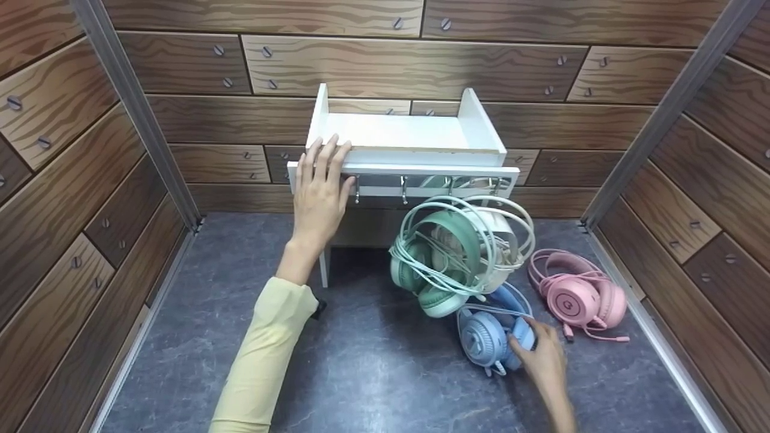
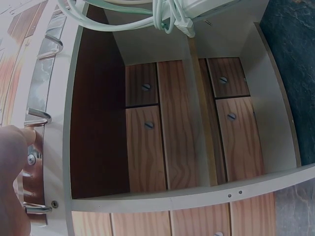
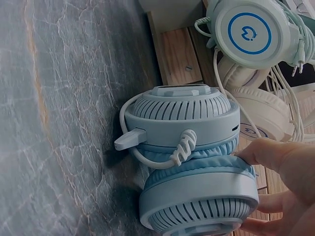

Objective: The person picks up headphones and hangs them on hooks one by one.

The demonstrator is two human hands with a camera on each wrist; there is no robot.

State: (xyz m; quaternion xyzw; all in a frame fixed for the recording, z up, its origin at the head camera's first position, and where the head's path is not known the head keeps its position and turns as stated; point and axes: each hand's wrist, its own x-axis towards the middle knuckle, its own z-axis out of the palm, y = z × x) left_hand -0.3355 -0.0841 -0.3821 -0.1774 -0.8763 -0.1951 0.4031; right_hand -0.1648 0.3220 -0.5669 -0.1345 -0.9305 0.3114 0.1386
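Observation:
A white shelf (image 1: 394, 132) carries a front rail (image 1: 379, 170) fitted with several metal hooks (image 1: 404, 190). My left hand (image 1: 319, 201) rests on the rail's left end, its straight fingers laid over the top edge and the thumb down beside a hook. Green headphones (image 1: 466, 237) and white headphones (image 1: 502, 276) hang at the rail's right side, cables looped around them. Below them are light blue headphones (image 3: 197, 189) with ear cups together. My right hand (image 1: 544, 355) grips one blue ear cup, thumb on one side and fingers on the other.
Pink headphones (image 1: 574, 297) with a cable and microphone lie on the dark marbled surface (image 1: 373, 379) at the right. Wood-patterned walls (image 1: 415, 66) enclose the back and both sides, with metal strips (image 1: 652, 355) along the corners and edges.

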